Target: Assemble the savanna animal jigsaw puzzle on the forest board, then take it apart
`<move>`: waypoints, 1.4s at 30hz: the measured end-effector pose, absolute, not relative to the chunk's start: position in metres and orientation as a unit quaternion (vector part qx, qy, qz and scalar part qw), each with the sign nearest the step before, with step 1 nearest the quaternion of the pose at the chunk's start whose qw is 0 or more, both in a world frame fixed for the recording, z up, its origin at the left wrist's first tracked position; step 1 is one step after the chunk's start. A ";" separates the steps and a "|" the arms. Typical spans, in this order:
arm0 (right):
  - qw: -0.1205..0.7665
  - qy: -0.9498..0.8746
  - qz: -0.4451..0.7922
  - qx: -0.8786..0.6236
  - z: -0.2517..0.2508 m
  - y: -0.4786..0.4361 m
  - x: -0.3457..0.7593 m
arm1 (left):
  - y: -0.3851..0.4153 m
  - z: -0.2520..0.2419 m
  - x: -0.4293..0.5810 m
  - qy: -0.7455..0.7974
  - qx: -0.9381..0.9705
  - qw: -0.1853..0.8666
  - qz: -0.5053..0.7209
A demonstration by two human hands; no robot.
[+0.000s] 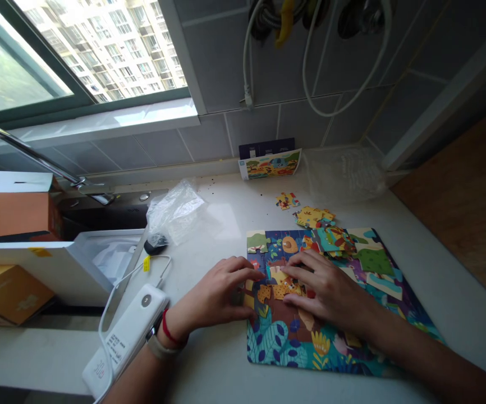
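Observation:
A colourful jigsaw puzzle board (280,342) lies on the white counter, partly filled in. My left hand (220,292) rests at the board's left edge, fingers bent down onto the pieces there. My right hand (327,286) lies flat over the board's middle, fingertips pressing an orange and yellow piece (283,289). A heap of loose pieces (335,240) sits on the board's upper part. More loose pieces (313,216) and a small cluster (287,200) lie on the counter behind it.
The puzzle's picture card (270,164) leans on the tiled wall. Clear plastic bags (175,210) (346,174) lie on the counter. A white power bank (127,336) with cable sits at left, beside cardboard boxes (15,216) and a tap (36,157).

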State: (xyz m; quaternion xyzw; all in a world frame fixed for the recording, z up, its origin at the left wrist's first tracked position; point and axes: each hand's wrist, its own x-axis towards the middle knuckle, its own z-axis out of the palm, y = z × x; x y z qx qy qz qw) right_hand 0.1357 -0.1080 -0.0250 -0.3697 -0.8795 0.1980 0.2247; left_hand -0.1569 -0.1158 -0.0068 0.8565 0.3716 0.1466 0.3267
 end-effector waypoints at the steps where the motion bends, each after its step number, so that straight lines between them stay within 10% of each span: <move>1: 0.227 -0.878 0.198 -0.371 -0.026 -0.108 0.136 | -0.115 -0.007 -0.157 0.370 0.856 0.329 0.149; 42: 0.231 -0.887 0.231 -0.326 -0.030 -0.102 0.137 | -0.116 -0.022 -0.152 0.380 0.854 0.267 0.236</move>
